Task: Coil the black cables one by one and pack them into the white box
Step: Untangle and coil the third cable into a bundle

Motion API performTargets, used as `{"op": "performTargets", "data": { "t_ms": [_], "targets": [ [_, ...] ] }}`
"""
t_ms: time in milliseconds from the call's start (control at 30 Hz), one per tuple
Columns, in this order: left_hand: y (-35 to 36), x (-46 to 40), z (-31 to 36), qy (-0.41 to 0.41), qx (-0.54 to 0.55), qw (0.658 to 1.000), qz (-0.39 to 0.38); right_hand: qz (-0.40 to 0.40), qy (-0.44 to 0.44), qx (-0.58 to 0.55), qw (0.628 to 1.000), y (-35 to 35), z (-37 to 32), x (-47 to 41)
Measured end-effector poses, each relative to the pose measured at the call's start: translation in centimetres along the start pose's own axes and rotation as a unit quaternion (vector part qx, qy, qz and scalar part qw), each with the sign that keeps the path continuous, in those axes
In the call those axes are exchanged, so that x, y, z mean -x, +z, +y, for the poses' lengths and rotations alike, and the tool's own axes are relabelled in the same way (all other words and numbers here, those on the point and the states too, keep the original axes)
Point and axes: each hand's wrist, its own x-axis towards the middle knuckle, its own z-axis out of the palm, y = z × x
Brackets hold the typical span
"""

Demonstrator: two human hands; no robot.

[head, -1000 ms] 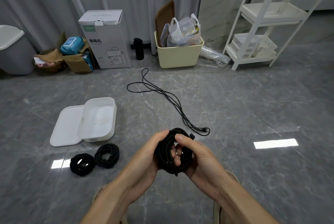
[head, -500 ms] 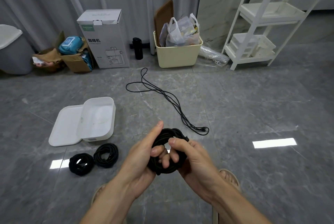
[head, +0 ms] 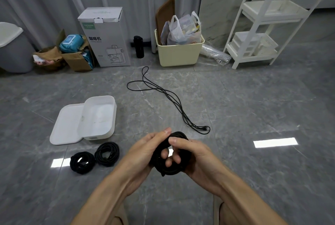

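A coiled black cable (head: 170, 169) sits between both hands above the grey floor. My left hand (head: 145, 154) grips its left side, fingers curled through the loop. My right hand (head: 194, 154) grips the right side, thumb on top of the coil. The open white box (head: 110, 115) lies on the floor to the left, its lid (head: 65, 126) beside it. Two finished black coils (head: 82, 162) (head: 107, 153) lie in front of the box. One loose black cable (head: 174, 101) stretches across the floor ahead.
Along the far wall stand a grey bin (head: 12, 48), a cardboard appliance box (head: 105, 36), a black bottle (head: 138, 46), a cream tub (head: 179, 52) with bags and a white shelf rack (head: 262, 30). My sandalled feet show at the bottom edge.
Both hands have kept turning the coil and shifted their grip. My left fingers now poke through the loop, and my right thumb sits on top.
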Motion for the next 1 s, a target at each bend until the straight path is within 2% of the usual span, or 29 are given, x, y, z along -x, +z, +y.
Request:
{"op": "performTargets", "data": {
  "t_ms": [100, 167, 267, 467, 600, 700, 800, 900, 1000],
  "targets": [
    [-0.3, 0.4, 0.8, -0.025, 0.013, 0.999, -0.047, 0.009, 0.001, 0.020, 1.000, -0.2, -0.3, 0.2],
    [-0.2, 0.6, 1.2, -0.046, 0.039, 0.997, -0.050, -0.003, 0.010, 0.030, 0.999, -0.3, -0.4, 0.3],
    [0.3, 0.4, 1.0, -0.063, 0.029, 0.997, -0.019, -0.026, 0.041, 0.022, 0.999, -0.2, -0.3, 0.5],
    [0.7, -0.2, 0.7, -0.046, 0.041, 0.996, 0.068, -0.012, 0.045, -0.091, 0.995, 0.4, -0.1, 0.6],
    [1.1, -0.4, 1.2, -0.037, 0.069, 0.994, 0.078, 0.001, 0.031, -0.165, 0.986, 1.0, -0.4, 0.6],
    [1.1, -0.2, 1.5, -0.021, 0.067, 0.994, 0.087, -0.007, 0.022, -0.178, 0.984, 1.0, -0.2, 0.5],
    [1.0, 0.0, 1.4, -0.012, 0.028, 0.996, 0.089, -0.012, 0.040, -0.164, 0.986, 0.5, 0.2, 0.2],
    [0.3, -0.3, 0.4, 0.004, -0.045, 0.994, 0.097, 0.022, 0.057, -0.137, 0.989, 0.4, 0.4, -0.1],
    [0.3, -0.5, -0.4, 0.040, -0.133, 0.981, 0.133, 0.057, 0.050, -0.164, 0.984, 0.3, 0.6, -0.6]
  ]
}}
